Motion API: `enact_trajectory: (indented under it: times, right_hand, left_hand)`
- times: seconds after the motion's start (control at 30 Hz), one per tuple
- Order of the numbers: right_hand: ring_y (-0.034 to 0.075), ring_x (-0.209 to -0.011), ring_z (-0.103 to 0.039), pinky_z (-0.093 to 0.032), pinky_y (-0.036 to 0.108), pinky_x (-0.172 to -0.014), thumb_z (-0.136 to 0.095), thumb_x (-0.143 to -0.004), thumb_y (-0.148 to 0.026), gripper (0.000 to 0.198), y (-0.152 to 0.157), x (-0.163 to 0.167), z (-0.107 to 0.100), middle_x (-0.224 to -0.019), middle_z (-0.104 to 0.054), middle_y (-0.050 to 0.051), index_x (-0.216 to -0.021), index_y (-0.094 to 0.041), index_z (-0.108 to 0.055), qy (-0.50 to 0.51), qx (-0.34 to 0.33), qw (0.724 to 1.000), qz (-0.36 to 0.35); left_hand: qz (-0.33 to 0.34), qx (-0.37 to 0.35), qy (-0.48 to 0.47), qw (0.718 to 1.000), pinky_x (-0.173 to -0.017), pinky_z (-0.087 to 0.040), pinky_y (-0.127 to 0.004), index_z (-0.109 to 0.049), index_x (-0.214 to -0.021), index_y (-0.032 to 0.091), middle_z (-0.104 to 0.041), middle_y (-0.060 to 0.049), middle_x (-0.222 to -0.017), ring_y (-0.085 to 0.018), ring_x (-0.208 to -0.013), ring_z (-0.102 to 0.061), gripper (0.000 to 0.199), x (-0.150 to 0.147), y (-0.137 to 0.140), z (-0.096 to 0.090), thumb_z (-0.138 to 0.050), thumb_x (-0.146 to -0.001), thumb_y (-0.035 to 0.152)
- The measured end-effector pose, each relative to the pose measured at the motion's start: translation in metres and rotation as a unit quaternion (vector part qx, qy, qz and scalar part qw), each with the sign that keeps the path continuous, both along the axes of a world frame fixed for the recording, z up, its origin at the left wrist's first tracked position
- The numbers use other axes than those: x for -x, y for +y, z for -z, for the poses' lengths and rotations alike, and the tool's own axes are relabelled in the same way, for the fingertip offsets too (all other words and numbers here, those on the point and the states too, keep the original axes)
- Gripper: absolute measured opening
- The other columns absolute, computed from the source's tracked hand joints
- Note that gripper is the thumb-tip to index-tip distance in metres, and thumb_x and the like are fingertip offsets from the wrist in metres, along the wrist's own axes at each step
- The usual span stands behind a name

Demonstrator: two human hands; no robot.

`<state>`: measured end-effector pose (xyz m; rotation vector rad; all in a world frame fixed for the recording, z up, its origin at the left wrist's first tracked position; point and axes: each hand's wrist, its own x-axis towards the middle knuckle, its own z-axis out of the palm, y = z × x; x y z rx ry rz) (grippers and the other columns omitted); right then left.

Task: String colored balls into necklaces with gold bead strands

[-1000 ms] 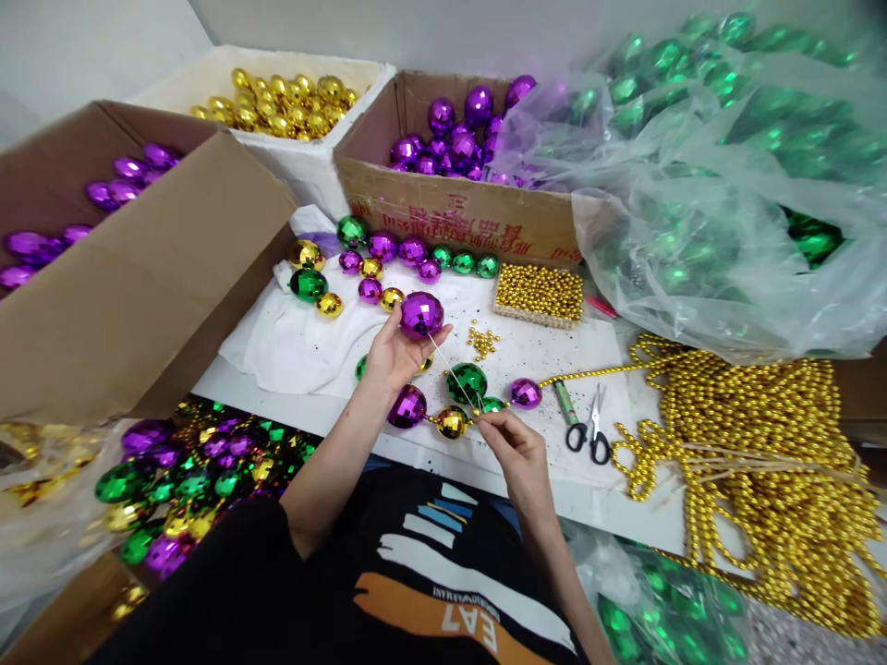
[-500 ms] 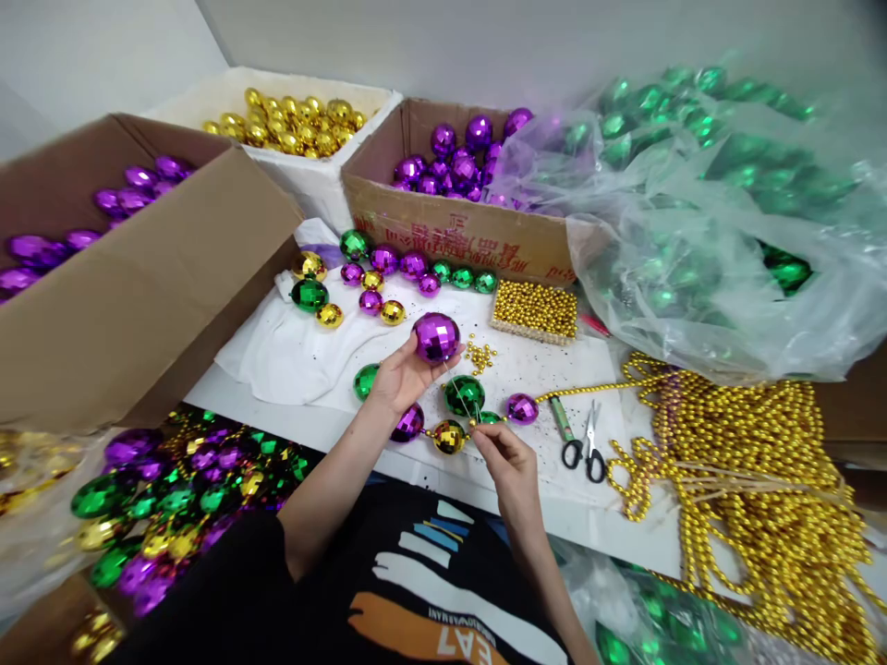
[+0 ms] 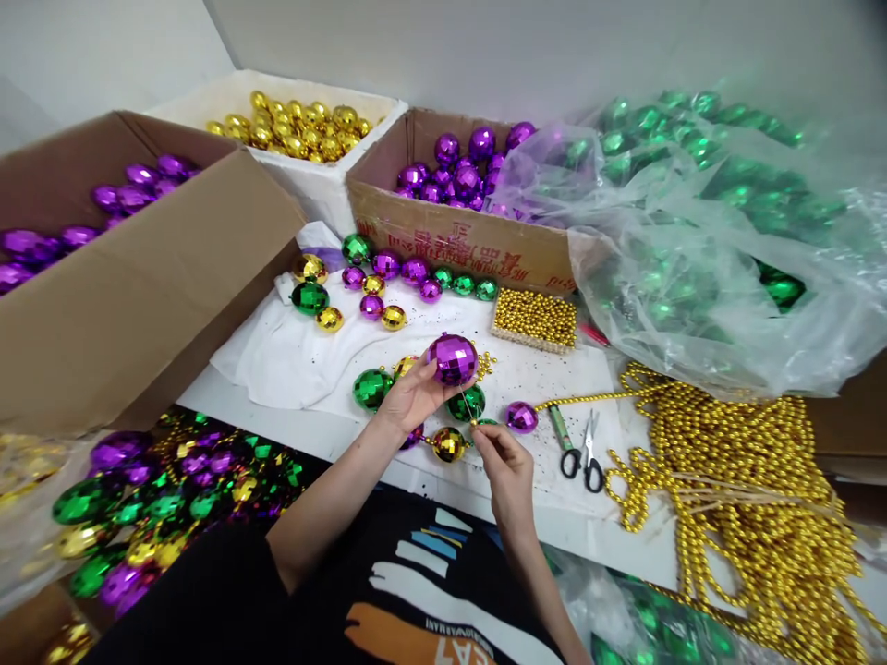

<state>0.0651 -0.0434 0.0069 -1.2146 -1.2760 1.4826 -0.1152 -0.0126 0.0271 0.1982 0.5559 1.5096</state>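
Note:
A shiny purple faceted ball is gripped in the fingers of my left hand, above the white cloth. From its underside a thin string runs down to my right hand, whose thumb and finger pinch it at a small gold bead. Around and beneath my hands lie a green ball, a gold ball and a purple ball. Another green ball rests left of my left hand. Loose gold beads are partly hidden behind the held ball.
A small tray of gold beads, black-handled scissors and a green-handled tool lie to the right, near heaped gold bead strands. Behind stand a cardboard box of purple balls and a white foam box. Plastic bags crowd the right.
My left hand has brought the purple ball rightward and lower, nearer my right hand, so the string between them spans less. My right hand keeps its pinch in nearly the same place.

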Motion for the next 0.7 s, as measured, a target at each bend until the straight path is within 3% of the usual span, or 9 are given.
enact_trajectory:
  times: [0.23, 0.43, 0.7]
  right_hand:
    - [0.015, -0.078, -0.056, -0.043, 0.027, -0.072, -0.067, -0.085, -0.038, 0.019, 0.002, 0.006, -0.002, -0.08, -0.062, 0.001, -0.082, -0.018, -0.069, -0.017, -0.014, 1.0, 0.003]
    - [0.013, -0.069, -0.051, -0.039, 0.025, -0.062, -0.068, -0.083, -0.04, 0.023, 0.005, 0.01, -0.003, -0.074, -0.06, 0.001, -0.082, -0.017, -0.068, -0.008, 0.017, 1.0, 0.006]
    - [0.008, -0.054, -0.041, -0.032, 0.021, -0.049, -0.072, -0.077, -0.04, 0.027, 0.018, 0.02, -0.006, -0.068, -0.053, -0.004, -0.085, -0.018, -0.058, 0.032, 0.036, 0.998, 0.051]
  left_hand:
    - [-0.016, -0.001, 0.007, 1.0, -0.109, -0.043, -0.059, -0.067, -0.104, 0.019, -0.068, -0.009, -0.121, -0.037, -0.131, -0.053, 0.034, 0.003, 0.002, 0.0, -0.079, -0.074, 0.028]
    - [-0.005, -0.008, 0.034, 0.999, -0.106, -0.046, -0.057, -0.065, -0.103, 0.019, -0.069, -0.008, -0.118, -0.032, -0.122, -0.059, 0.03, 0.002, 0.004, 0.002, -0.077, -0.077, 0.027]
    - [0.063, -0.01, 0.148, 0.987, -0.09, -0.054, -0.036, -0.063, -0.115, 0.023, -0.068, -0.006, -0.115, -0.022, -0.101, -0.066, 0.044, -0.006, -0.003, 0.0, -0.079, -0.075, 0.029]
